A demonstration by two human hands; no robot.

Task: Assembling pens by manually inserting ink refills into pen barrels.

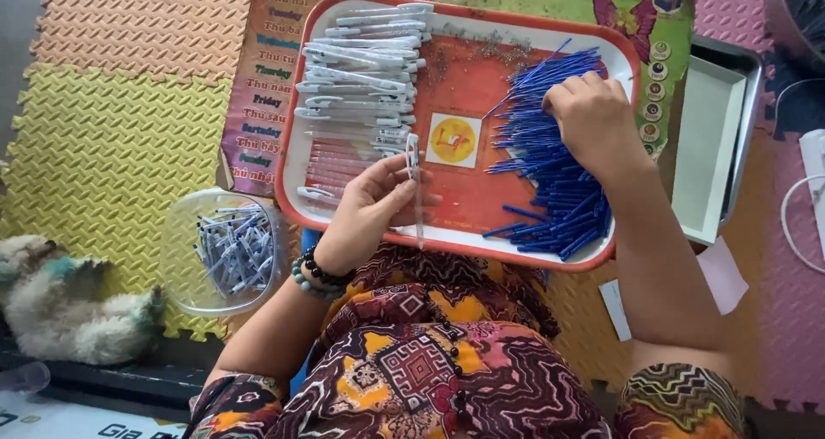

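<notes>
A red tray [464,87] with a white rim rests on my lap. My left hand [365,211] pinches a clear pen barrel [416,190] that hangs down over the tray's near edge. Beyond it, at the tray's left, lies a stack of clear pen barrels [361,61] with white clips. My right hand [593,121] lies palm down on a heap of blue ink refills [554,181] at the tray's right, its fingers curled into them.
A clear plastic tub [219,250] with several assembled pens sits on the foam mat to my left. A pale green tray [709,138] stands to the right. A fluffy dog [64,297] lies at the lower left. Foam mats cover the floor.
</notes>
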